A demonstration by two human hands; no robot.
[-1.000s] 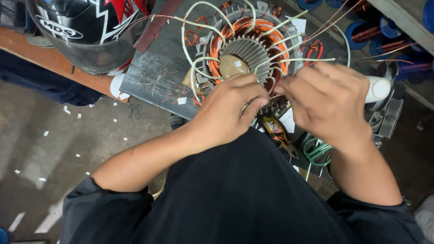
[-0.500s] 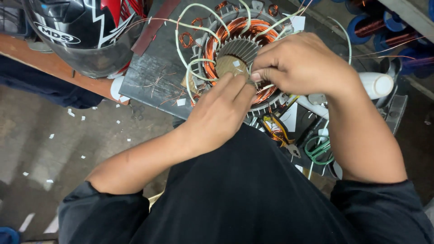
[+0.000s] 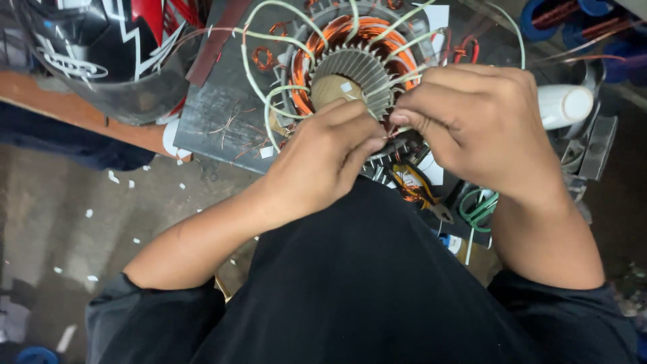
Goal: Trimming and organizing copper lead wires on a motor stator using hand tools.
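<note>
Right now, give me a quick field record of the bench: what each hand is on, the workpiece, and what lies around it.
left hand: fingers pinched at the near edge of the stator, on thin wire
right hand: fingers pinched beside the left hand's, at the same spot
stator: round, slotted metal core, copper windings, pale sleeved leads looping out
metal plate: grey, under the stator, wire scraps on it
helmet: far left, black, red, white
white cylinder: right, lying down
green wire coil: below right wrist

A grey concrete floor point(image 3: 60, 202) with little white paper bits point(image 3: 111, 176) lies below an orange-brown wooden surface point(image 3: 81, 114), where a dark metal sheet point(image 3: 222, 111) sits in soft, even light.
</note>
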